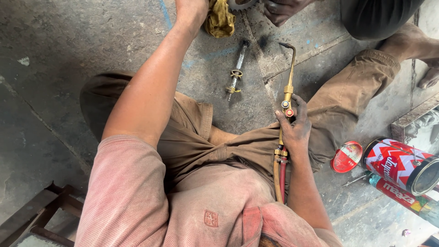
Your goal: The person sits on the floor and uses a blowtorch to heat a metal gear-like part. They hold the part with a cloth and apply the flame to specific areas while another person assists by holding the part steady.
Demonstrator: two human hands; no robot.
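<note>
My right hand (pixel 294 130) grips the brass handle of a gas torch (pixel 288 82), fingers by its red and blue valve knobs. The torch's bent nozzle points away over the concrete floor, and its two hoses (pixel 279 176) run back across my lap. My left hand (pixel 191 10) reaches to the top edge and presses a dirty yellow rag (pixel 219 19) beside a toothed metal sprocket (pixel 240 4), which is cut off by the frame. Another person's hand (pixel 280 10) touches the sprocket from the right.
A metal rod with brass rings (pixel 235 73) lies on the floor between my knees. An open red-and-white tin (pixel 402 164), its lid (pixel 346 156) and a bottle (pixel 404 194) sit at the right. The other person's leg and foot (pixel 427 68) are at upper right. A wooden stool (pixel 41 215) is at lower left.
</note>
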